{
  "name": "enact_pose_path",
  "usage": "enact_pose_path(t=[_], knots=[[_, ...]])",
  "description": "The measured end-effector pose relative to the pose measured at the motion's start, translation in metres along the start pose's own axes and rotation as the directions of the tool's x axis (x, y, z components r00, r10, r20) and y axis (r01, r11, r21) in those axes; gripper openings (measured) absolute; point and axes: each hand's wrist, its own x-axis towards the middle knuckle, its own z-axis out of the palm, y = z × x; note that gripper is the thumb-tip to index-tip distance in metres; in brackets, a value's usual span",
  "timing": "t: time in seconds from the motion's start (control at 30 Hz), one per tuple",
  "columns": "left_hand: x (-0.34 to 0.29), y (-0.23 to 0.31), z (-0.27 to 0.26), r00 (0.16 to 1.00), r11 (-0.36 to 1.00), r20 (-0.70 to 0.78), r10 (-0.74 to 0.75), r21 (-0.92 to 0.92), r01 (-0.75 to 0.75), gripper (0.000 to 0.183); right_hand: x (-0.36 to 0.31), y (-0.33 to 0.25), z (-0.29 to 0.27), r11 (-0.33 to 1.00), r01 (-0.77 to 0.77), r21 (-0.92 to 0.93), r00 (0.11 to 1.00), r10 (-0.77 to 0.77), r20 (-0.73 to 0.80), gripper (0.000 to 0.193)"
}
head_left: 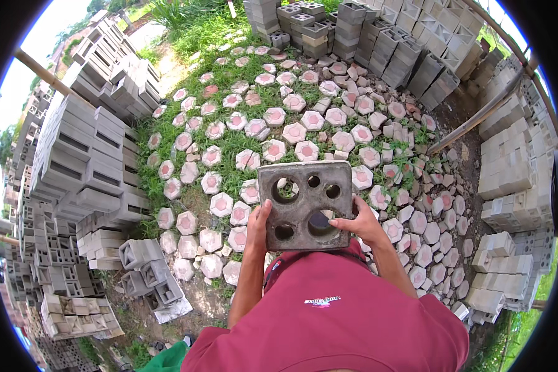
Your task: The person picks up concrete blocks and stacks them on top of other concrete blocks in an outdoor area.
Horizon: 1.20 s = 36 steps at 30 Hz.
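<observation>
A grey concrete vent block (305, 203) is held up in front of my body. It is nearly square, with several round holes of different sizes through its face. My left hand (258, 224) grips its left side, thumb along the edge. On the opposite side my right hand (364, 224) clasps it, the thumb reaching over the face by the large lower hole. Most of the fingers of both hands are hidden behind the block.
Hexagonal paving stones (274, 150) with pinkish centres lie spaced over grass and rubble. Tall stacks of grey blocks (80, 161) rise on the left, with more stacked blocks (508, 167) on the right and at the back. A wooden pole (471, 124) leans at the right.
</observation>
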Motion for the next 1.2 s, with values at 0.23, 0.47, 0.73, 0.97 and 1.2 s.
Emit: enact_pose_path(t=[0.23, 0.47, 0.73, 0.97, 1.2], knots=[[0.151, 0.077, 0.043, 0.992, 0.993, -0.053, 0.114, 0.031, -0.112, 0.045, 0.173, -0.061, -0.033, 0.999, 0.018, 0.040, 0.995, -0.022, 0.102, 0.086], [0.281, 0.122, 0.073, 0.984, 0.986, -0.087, 0.157, -0.039, -0.160, 0.046, 0.320, -0.108, -0.071, 0.996, 0.068, -0.049, 0.964, -0.053, 0.261, 0.081], [0.413, 0.140, 0.060, 0.982, 0.976, -0.093, 0.165, 0.158, -0.149, 0.048, 0.443, -0.097, -0.058, 0.994, 0.102, 0.040, 0.991, -0.105, 0.082, 0.054], [0.562, 0.205, 0.060, 0.998, 0.995, -0.019, 0.063, 0.081, -0.061, 0.046, 0.577, -0.134, -0.040, 0.974, 0.113, 0.194, 0.988, -0.090, -0.123, 0.043], [0.716, 0.307, 0.060, 0.992, 0.996, 0.109, -0.063, 0.064, 0.056, 0.046, 0.722, -0.171, -0.024, 0.935, 0.227, 0.274, 0.955, -0.158, -0.252, 0.046]])
